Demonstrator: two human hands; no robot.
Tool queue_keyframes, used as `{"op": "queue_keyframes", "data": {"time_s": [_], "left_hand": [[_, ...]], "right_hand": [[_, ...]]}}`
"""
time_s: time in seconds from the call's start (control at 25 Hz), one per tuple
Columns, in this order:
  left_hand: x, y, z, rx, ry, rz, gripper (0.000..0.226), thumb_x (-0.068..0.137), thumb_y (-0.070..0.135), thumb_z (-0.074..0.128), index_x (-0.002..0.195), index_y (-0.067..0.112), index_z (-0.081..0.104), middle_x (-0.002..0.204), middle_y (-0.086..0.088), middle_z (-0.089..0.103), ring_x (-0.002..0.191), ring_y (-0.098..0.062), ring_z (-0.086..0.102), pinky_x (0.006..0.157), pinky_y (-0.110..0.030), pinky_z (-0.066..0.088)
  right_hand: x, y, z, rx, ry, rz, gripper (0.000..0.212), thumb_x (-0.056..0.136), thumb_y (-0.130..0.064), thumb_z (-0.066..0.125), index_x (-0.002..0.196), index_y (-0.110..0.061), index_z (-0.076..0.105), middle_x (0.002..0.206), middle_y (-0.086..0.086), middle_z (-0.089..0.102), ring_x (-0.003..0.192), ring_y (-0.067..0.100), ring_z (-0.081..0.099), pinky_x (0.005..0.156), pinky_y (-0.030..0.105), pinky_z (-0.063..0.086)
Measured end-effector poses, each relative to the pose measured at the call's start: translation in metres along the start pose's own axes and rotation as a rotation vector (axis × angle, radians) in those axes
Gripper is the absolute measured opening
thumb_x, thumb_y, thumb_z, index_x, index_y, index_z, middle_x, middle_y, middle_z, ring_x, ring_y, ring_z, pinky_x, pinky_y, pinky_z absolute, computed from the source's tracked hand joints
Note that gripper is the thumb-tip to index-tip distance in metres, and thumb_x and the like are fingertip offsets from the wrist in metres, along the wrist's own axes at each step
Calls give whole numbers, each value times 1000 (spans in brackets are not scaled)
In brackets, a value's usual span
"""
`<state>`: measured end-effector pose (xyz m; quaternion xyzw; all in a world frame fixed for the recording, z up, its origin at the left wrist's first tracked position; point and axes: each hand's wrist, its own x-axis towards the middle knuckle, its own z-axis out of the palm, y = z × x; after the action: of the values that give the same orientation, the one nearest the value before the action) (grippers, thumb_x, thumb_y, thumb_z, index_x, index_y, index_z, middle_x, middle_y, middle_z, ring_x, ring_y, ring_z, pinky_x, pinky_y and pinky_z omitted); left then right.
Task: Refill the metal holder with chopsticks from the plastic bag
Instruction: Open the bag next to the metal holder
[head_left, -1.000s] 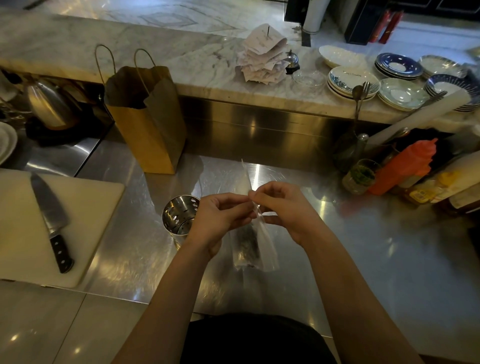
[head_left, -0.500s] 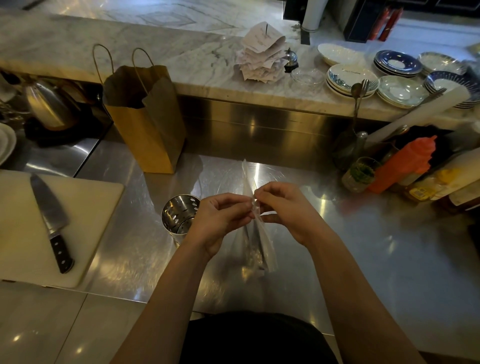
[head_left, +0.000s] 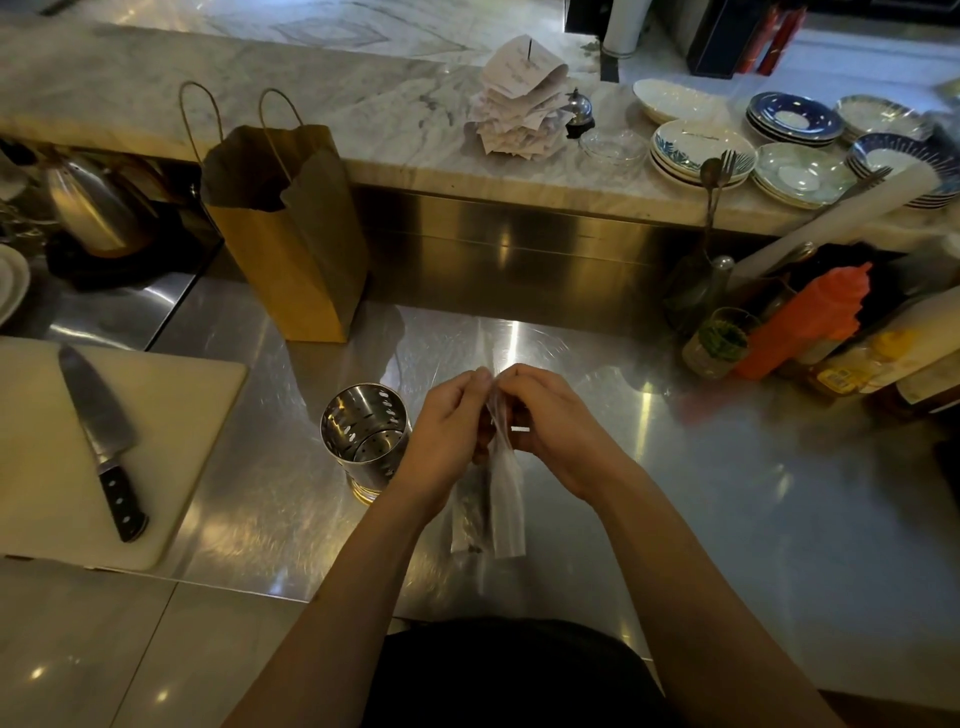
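A clear plastic bag (head_left: 501, 512) hangs upright over the steel counter, with dark chopsticks (head_left: 475, 506) dimly visible inside its lower part. My left hand (head_left: 447, 436) and my right hand (head_left: 558, 431) both pinch the bag's top, fingertips close together. The perforated metal holder (head_left: 363, 431) stands upright just left of my left hand and looks empty inside.
A brown paper bag (head_left: 291, 234) stands behind the holder. A white cutting board (head_left: 171, 441) with a knife (head_left: 101, 436) lies at the left. Sauce bottles (head_left: 810, 327) and a jar (head_left: 717, 343) crowd the right; stacked plates (head_left: 701, 150) sit on the marble ledge.
Both hands stay at the bag's top, working it; the bag has shifted and now hangs a little lower. The holder has not moved.
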<state>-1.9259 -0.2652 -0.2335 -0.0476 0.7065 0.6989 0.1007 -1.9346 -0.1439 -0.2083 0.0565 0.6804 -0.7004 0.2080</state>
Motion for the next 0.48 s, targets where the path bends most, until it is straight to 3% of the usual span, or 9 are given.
{"op": "queue_keyframes", "data": {"time_s": [0.12, 0.2, 0.28, 0.48], "left_hand": [[-1, 1, 5, 44, 47, 105, 38, 104, 31, 36, 84, 13, 64, 72, -8, 65, 67, -24, 65, 61, -33, 55], [-2, 3, 7, 68, 63, 198, 37, 104, 26, 36, 79, 17, 61, 62, 6, 60, 58, -7, 59, 53, -19, 46], [-1, 4, 10, 101, 79, 268, 37, 105, 22, 35, 80, 12, 60, 61, 8, 56, 56, -4, 54, 53, -17, 41], [2, -2, 14, 118, 143, 339, 37, 104, 21, 36, 90, 2, 65, 77, -17, 64, 73, -30, 64, 62, -46, 52]], "right_hand": [[2, -4, 10, -191, 111, -64, 39, 101, -41, 39, 79, -17, 60, 71, -1, 63, 70, 9, 66, 68, 26, 57], [4, -8, 16, -329, 192, -141, 49, 97, -52, 37, 76, -14, 59, 69, 2, 60, 65, 3, 63, 66, 18, 55], [5, -11, 20, -376, 269, -206, 50, 96, -54, 37, 70, -17, 58, 62, -4, 58, 57, -3, 60, 57, 9, 48], [7, -9, 22, -314, 321, -264, 47, 101, -43, 38, 62, -23, 54, 53, -10, 54, 52, -4, 57, 56, 10, 42]]}}
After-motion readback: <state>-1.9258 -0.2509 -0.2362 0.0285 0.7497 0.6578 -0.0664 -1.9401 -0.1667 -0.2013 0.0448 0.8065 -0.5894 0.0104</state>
